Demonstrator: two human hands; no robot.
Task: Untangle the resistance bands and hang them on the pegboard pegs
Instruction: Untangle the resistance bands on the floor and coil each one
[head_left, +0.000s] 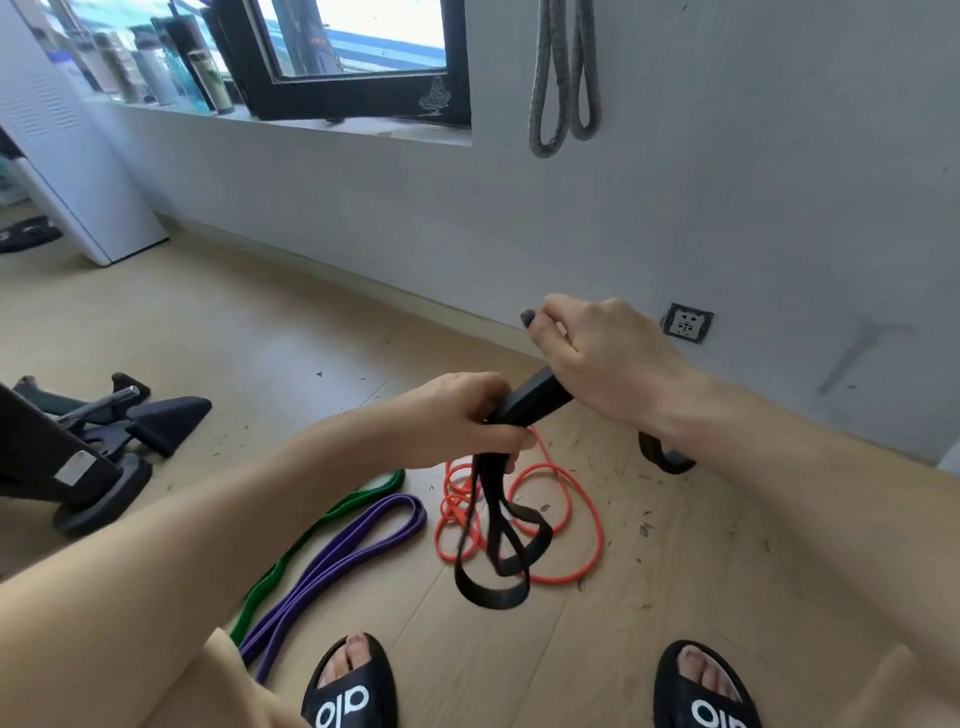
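- One view only, from a camera on the person's head, so no second view shares any part of the scene.
- It looks forward and steeply down: the slippers sit at the bottom edge, the floor fills the middle, and the wall and window take the top.
- The wide lens bends straight lines; the skirting curves across the frame.
- Both forearms enter from the lower corners and loom large, with the left hand and right hand near centre, close to the lens.
- The wall faces the camera a little to the right, near enough to show a socket.
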